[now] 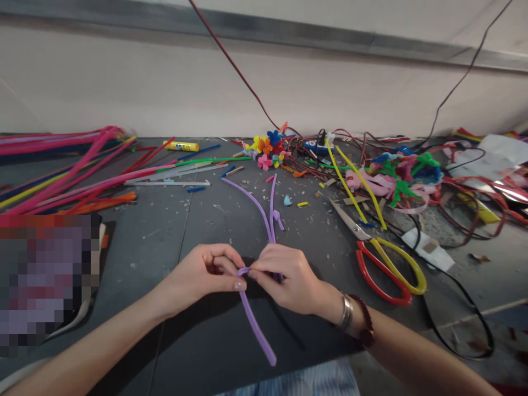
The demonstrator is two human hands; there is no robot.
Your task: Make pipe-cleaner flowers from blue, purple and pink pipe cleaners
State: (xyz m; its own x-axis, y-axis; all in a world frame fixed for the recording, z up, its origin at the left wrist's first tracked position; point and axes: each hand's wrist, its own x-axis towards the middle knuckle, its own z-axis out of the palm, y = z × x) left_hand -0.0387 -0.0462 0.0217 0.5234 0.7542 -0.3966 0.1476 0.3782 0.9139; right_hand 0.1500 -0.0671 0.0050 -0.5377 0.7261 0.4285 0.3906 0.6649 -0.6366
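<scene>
My left hand [208, 272] and my right hand [284, 278] meet low in the middle of the dark grey table [165, 242], both pinching a lilac pipe cleaner [256, 324]. Its bent end forms a small loop between my fingertips. One length hangs toward me, while other lilac lengths [247, 203] curve away up the table, with a short piece twisted around one of them. My right fingers partly hide the twisted join. Red-and-yellow-handled scissors [390, 272] lie to the right of my right hand, apart from it.
Several pink, red and yellow pipe cleaners [70, 176] lie at the left, beside a pixelated patch [45, 280]. Pipe-cleaner flowers [264, 151], a yellow glue stick [180, 146], tangled red wires [330, 168] and scraps cover the far table. A wall stands behind.
</scene>
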